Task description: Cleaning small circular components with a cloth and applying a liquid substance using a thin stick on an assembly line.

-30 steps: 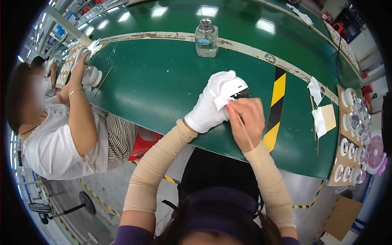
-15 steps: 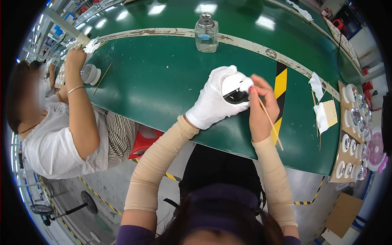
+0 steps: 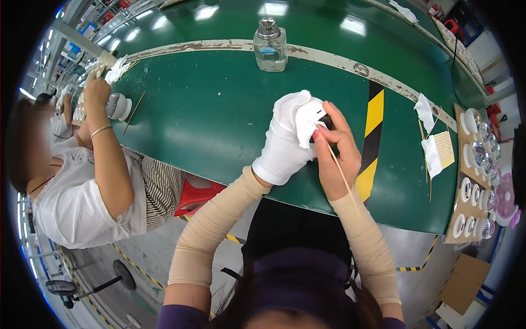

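Note:
In front of me, above the green table, my left hand [image 3: 279,140] wears a white glove and is closed around a round white-and-black housing [image 3: 317,113]. Much of its dark face is hidden by my right fingers. My bare right hand [image 3: 341,159] pinches a thin wooden stick [image 3: 343,180] that slants down toward my forearm. At the stick's upper end a white cloth [image 3: 304,130] lies against the housing; where the cloth ends and the white shell begins is hard to tell.
A clear pump bottle [image 3: 270,48] stands on the far part of the table [image 3: 208,120]. At the right are white cloths with sticks [image 3: 432,156], a yellowish pad [image 3: 445,147] and a cardboard tray [image 3: 456,219] of round parts. A co-worker [image 3: 87,197] sits at left near a white dome part [image 3: 118,107].
Both hands have shifted slightly left. The housing has turned, so less of its black face shows, and my right fingers now reach over its right side. The view has shifted a little.

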A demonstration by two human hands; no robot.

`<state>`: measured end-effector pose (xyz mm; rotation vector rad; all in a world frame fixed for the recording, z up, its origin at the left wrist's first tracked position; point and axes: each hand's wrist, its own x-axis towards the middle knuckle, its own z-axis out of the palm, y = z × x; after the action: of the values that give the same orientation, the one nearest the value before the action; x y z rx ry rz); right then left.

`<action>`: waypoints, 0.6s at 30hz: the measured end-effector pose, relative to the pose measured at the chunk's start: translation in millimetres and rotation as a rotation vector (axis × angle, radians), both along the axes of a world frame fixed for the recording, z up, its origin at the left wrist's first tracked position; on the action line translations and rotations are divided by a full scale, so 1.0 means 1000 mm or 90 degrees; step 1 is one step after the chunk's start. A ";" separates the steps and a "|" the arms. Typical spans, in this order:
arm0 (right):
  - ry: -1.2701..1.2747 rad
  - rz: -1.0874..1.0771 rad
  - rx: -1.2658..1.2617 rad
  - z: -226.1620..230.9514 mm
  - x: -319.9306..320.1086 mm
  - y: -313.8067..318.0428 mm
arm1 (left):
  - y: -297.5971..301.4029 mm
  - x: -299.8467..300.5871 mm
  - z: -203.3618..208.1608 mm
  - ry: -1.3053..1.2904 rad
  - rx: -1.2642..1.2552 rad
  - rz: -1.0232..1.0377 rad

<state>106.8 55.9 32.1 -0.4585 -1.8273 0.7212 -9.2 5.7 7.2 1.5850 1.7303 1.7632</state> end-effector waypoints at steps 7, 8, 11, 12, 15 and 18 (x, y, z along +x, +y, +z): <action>0.020 0.018 -0.285 -0.003 0.006 0.001 | 0.000 0.011 0.004 0.034 -0.004 0.076; 0.047 0.037 -0.210 -0.008 0.004 0.000 | 0.000 0.011 0.002 -0.019 -0.025 0.061; -0.021 0.000 0.001 -0.001 0.001 -0.002 | -0.002 0.004 -0.005 -0.020 -0.023 0.030; -0.005 0.013 -0.083 -0.002 0.002 -0.002 | -0.001 0.003 -0.005 0.061 -0.004 0.048; 0.033 0.030 -0.258 0.003 0.003 0.000 | 0.001 0.009 -0.001 0.050 -0.004 0.064; 0.052 0.039 -0.294 -0.003 0.003 0.000 | -0.002 0.008 0.001 0.025 -0.022 0.051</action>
<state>109.8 55.6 29.4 -0.6620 -1.5998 1.1958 -0.7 3.9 8.5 1.5673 1.8568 1.7400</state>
